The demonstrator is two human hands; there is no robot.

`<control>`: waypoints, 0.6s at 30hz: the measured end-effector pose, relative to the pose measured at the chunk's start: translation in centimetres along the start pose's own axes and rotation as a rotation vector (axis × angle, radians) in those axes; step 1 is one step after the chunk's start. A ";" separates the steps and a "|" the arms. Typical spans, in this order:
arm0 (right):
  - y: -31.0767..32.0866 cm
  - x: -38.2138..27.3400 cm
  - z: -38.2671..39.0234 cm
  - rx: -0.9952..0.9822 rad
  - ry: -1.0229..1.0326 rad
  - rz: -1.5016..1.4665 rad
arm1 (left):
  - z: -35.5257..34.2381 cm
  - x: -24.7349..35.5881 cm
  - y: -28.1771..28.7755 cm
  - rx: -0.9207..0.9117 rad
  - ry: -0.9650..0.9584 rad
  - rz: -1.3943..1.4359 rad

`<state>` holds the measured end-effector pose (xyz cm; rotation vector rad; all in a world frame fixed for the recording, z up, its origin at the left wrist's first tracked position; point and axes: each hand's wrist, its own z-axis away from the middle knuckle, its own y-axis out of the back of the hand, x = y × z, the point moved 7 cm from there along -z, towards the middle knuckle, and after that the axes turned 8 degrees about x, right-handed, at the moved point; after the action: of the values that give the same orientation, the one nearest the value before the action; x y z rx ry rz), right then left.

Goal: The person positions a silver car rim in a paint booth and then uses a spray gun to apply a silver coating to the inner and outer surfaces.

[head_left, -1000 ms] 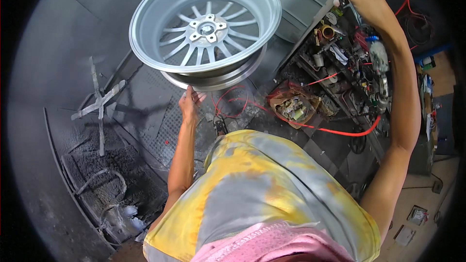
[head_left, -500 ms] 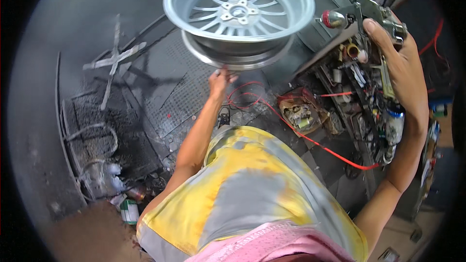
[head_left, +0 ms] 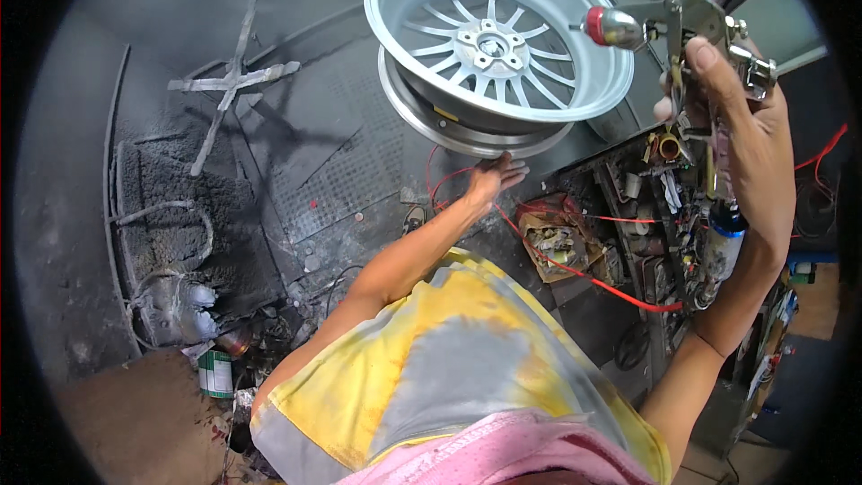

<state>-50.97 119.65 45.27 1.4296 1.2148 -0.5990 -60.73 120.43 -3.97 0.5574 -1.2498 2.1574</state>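
A silver multi-spoke alloy wheel rim (head_left: 386,22) is raised, tilted, above the dark floor ahead of me. Just under its lower edge is my left hand (head_left: 492,180). Its fingers are stretched out and apart, near or touching the rim; actual contact I cannot tell. My right hand (head_left: 750,139), on the right, is wrapped round a metal spray gun (head_left: 718,63). The gun's red-ringed nozzle (head_left: 606,27) faces left, in front of the wheel's right side. An orange-red air hose (head_left: 620,292) joins the fitting below the gun's handle. What supports the wheel is hidden.
A cross-shaped, paint-crusted stand (head_left: 232,83) is at left, above a rough dark mat (head_left: 184,207). Shelves cluttered with cans and tools (head_left: 642,189) stand right, beside an open bag of rubbish (head_left: 561,238). A green-and-white can (head_left: 215,374) sits lower left. The hose loops across the floor.
The view has shifted. The wheel now appears farther right and lower, turned, with a yellow mark showing on its barrel. My left hand has moved right along its lower edge and its fingers have spread.
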 end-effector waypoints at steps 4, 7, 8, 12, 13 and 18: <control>-3.4 0.0 -2.8 -0.006 0.012 -0.022 | -0.9 -0.3 0.6 -0.069 0.066 -0.003; -5.6 -1.2 -6.3 -0.060 0.149 0.147 | -0.7 -0.6 0.1 -0.112 0.148 -0.039; -6.1 -1.3 -7.6 -0.060 0.177 0.190 | -0.5 -0.6 -0.5 -0.131 0.174 -0.048; -10.3 -4.3 -11.3 0.069 0.224 0.201 | -1.5 -0.8 1.0 -0.136 0.216 -0.021; -10.9 -5.0 -12.3 0.031 0.232 0.207 | -1.5 -0.2 1.4 -0.132 0.208 -0.013; -5.6 -0.7 -18.2 0.314 0.219 0.189 | -0.1 -0.7 -0.6 -0.217 0.325 -0.060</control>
<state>-61.00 135.59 48.31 1.8925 1.1713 -0.5282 -59.82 120.63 -4.04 0.1442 -1.2450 1.9358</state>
